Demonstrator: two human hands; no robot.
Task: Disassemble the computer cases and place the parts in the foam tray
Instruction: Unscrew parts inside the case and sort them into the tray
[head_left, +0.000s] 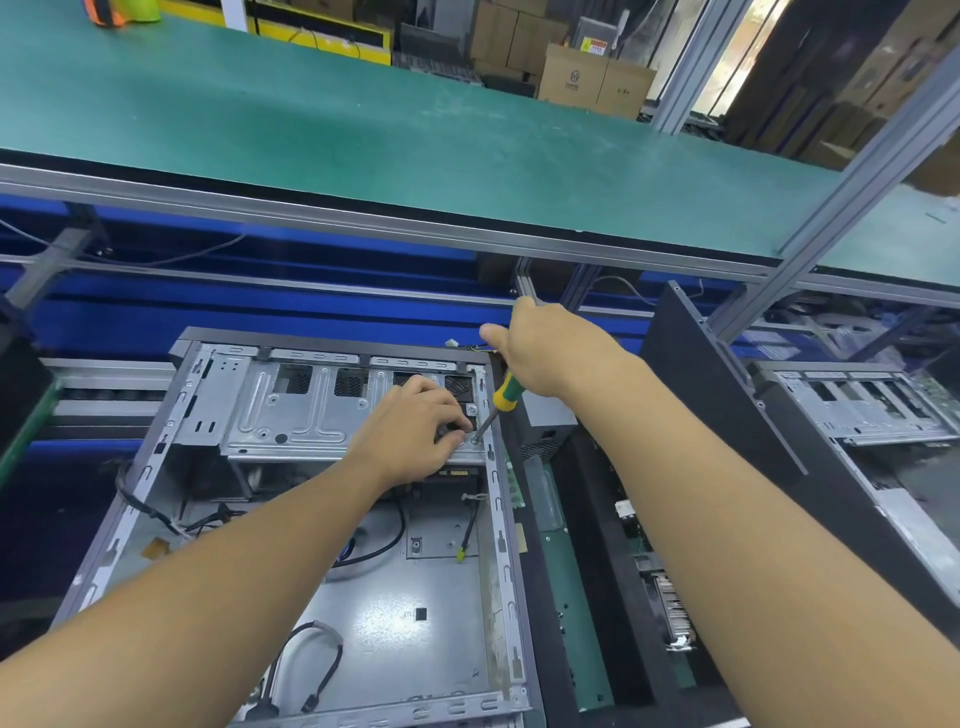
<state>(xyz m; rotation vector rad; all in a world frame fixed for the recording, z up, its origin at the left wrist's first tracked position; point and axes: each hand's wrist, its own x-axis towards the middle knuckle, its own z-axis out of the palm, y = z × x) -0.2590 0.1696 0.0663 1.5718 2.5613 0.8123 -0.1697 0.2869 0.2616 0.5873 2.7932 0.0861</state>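
An open computer case (171, 415) lies on its side in front of me, its floor bare apart from loose black cables (322, 670). A silver drive cage (291, 410) spans its far end. My right hand (545, 348) grips a screwdriver (501, 397) with a yellow and green handle. The screwdriver's tip sits on a screw at the cage's right front corner. My left hand (415, 426) rests on the cage just left of that screw, fingers curled on a small dark part.
A dark foam tray (587, 519) to the right of the case holds a green circuit board (566, 587), a power supply (548, 421) and a heatsink (672, 613). A black side panel (727, 415) leans beside it. A second open case (872, 410) lies at far right.
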